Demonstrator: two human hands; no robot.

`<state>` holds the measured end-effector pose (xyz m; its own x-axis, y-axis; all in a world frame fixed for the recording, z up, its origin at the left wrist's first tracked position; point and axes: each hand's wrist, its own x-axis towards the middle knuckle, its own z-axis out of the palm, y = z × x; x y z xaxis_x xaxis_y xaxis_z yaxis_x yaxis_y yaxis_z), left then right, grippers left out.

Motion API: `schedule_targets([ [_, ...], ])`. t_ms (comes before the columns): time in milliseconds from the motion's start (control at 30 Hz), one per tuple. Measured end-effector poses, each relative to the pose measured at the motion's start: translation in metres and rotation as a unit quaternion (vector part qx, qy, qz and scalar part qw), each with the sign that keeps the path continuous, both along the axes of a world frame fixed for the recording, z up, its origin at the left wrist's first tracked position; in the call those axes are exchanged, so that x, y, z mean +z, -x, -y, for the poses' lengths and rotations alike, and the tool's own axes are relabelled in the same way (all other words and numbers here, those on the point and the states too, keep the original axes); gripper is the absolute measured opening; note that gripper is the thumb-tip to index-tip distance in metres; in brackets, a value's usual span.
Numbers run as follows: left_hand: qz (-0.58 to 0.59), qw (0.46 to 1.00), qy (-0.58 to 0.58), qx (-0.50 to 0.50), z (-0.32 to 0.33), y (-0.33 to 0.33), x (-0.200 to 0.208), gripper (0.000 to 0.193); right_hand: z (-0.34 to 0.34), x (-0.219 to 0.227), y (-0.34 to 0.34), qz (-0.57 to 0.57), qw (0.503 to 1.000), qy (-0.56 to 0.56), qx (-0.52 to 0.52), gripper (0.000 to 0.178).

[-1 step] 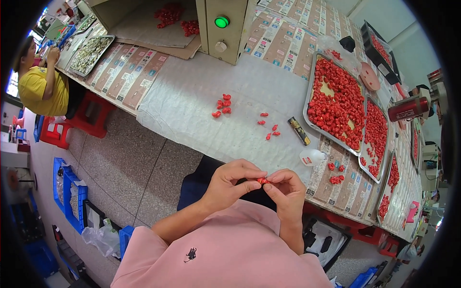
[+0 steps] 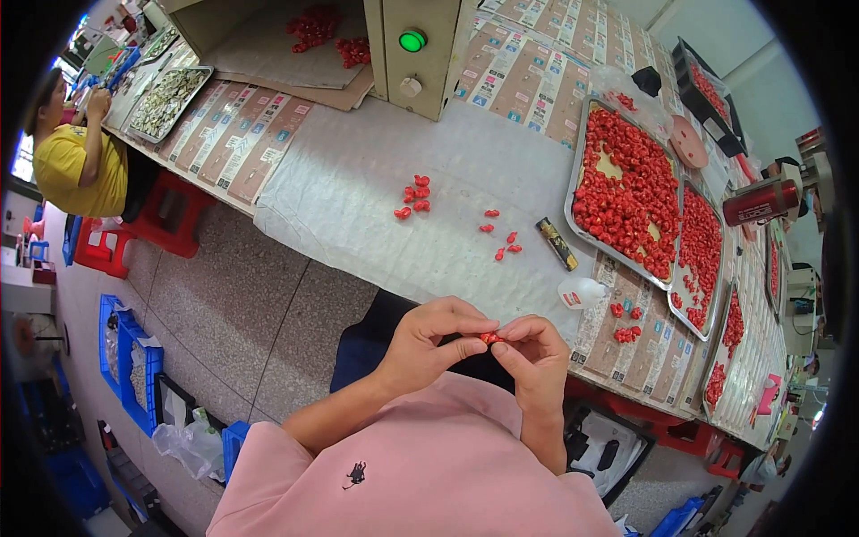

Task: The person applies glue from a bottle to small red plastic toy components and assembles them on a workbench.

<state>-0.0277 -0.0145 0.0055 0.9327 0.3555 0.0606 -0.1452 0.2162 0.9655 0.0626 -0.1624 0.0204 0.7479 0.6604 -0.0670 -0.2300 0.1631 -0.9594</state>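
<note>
Left hand (image 2: 425,340): thumb and fingers pinching one side of a small red lobed piece (image 2: 490,338)
Right hand (image 2: 537,358): fingertips pinching the other side
Small red lobed piece: between both hands
Loose red pieces (image 2: 421,206): on the table (image 2: 340,170), beyond the hands
White bottle (image 2: 580,294): just beyond the right hand
Metal tray (image 2: 576,161): farther right

The table (image 2: 358,188) carries metal trays (image 2: 617,258) and red pieces (image 2: 422,181)

Soft, fairly bright light covered the tabletop (image 2: 510,85). A green lamp (image 2: 412,40) glowed; a window (image 2: 25,159) at far left washed out to white. Straight edges bowed toward the dark rim, where details blurred.
</note>
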Motion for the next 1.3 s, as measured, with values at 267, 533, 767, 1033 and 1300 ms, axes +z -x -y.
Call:
schedule_targets([
  [267,-0.003,1.0,0.013,-0.001,0.004,-0.003,0.003,0.022,0.001,0.005,0.002,-0.068,0.998,-0.011,-0.01,0.017],
  [533,0.002,0.999,0.044,0.004,0.004,-0.002,0.0,0.016,0.002,0.005,0.005,-0.083,0.996,-0.023,-0.018,0.016],
  [767,-0.023,0.997,0.076,-0.013,0.005,-0.004,0.0,0.016,0.002,0.005,0.007,-0.076,0.997,-0.021,-0.026,0.015],
  [1033,-0.002,0.998,0.061,0.01,0.009,-0.006,0.001,0.017,0.002,-0.001,0.008,-0.04,0.998,-0.02,-0.046,0.014],
  [1300,-0.017,0.998,0.06,0.018,0.012,-0.005,-0.001,0.016,0.001,0.001,0.007,-0.015,0.999,-0.004,-0.046,0.014],
])
